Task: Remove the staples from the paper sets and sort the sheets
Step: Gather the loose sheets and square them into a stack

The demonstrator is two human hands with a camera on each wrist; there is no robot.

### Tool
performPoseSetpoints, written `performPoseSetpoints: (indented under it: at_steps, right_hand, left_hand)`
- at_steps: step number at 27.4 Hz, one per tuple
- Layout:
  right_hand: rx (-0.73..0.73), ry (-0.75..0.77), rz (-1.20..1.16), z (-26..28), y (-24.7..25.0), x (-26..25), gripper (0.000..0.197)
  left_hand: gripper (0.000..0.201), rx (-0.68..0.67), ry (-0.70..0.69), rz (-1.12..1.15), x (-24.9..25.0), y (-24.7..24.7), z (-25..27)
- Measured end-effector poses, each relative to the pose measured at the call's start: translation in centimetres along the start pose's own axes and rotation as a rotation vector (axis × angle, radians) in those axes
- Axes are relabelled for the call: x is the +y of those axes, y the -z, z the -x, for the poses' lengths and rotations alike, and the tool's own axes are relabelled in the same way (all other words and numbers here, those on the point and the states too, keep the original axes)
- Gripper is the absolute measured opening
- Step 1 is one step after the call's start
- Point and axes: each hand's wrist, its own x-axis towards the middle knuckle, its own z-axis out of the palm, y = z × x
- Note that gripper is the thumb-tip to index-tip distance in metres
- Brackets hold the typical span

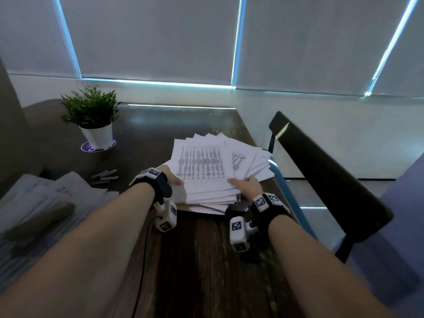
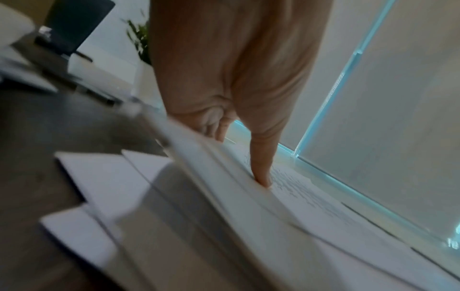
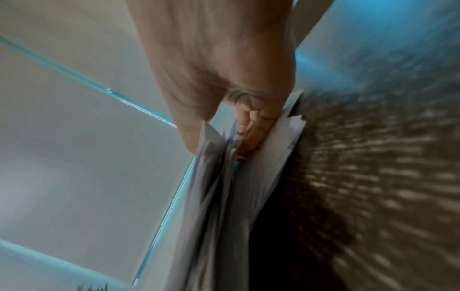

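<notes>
1. Your two bare forearms are reaching forward from the bottom of the head view over the dark wooden table (image 1: 197, 260), each wrist wearing a black strap with a white camera block hanging under it.
2. Your left hand (image 1: 171, 177) is gripping the left edge of the paper stack (image 1: 206, 171); in the left wrist view the thumb (image 2: 261, 163) is pressing down on the printed top sheet while the other fingers are curling under the lifted sheets.
3. Your right hand (image 1: 246, 185) is gripping the near right corner of the same stack, thumb lying on top; in the right wrist view the fingers (image 3: 251, 135) are digging in between the layers of paper.
4. The stack is sitting fanned and uneven at the middle of the table, its right side reaching the table's right edge beside a dark chair (image 1: 321, 171).
5. Some staple strips (image 1: 105, 175) are lying left of your left wrist, well apart from the stack.
6. More papers (image 1: 46, 198) are lying at the far left, blurred.
7. A potted plant (image 1: 91, 115) is standing upright at the far left of the table.
</notes>
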Motion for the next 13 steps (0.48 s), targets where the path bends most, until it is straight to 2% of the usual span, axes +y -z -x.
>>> performPoseSetpoints:
  at_steps: [1,2,4,5,7,10,11,13]
  right_hand:
    - [-0.009,-0.003,-0.075,-0.1,0.0,0.4,0.040]
    - [-0.025,0.008,-0.118,-0.5,0.1,1.0,0.052]
    - [-0.055,0.046,-0.128,-1.7,0.1,2.4,0.078]
    - [-0.064,0.055,-0.126,-1.8,0.3,2.7,0.079]
    - [-0.071,0.049,-0.096,-1.5,1.0,2.9,0.068]
    - [-0.121,0.004,-0.003,1.2,2.6,1.7,0.066]
    - [-0.144,-0.025,0.032,2.5,3.2,1.0,0.060]
    - [-0.205,-0.081,0.089,5.0,4.4,-0.1,0.034]
  left_hand:
    - [0.110,0.015,0.033,0.022,-1.3,-0.8,-2.3]
    - [0.112,0.014,0.053,0.048,-2.0,-1.4,-3.7]
    - [0.083,-0.012,0.069,0.057,-0.9,-1.0,-1.5]
    - [0.065,-0.020,0.058,0.067,-0.1,-0.8,0.6]
    - [0.046,-0.085,0.030,0.093,0.8,-0.8,3.3]
    - [0.046,-0.256,0.054,0.146,0.8,-1.3,5.2]
    - [0.039,-0.269,0.053,0.182,0.8,-1.3,6.5]
    - [0.039,-0.267,0.111,0.279,0.4,-1.7,8.7]
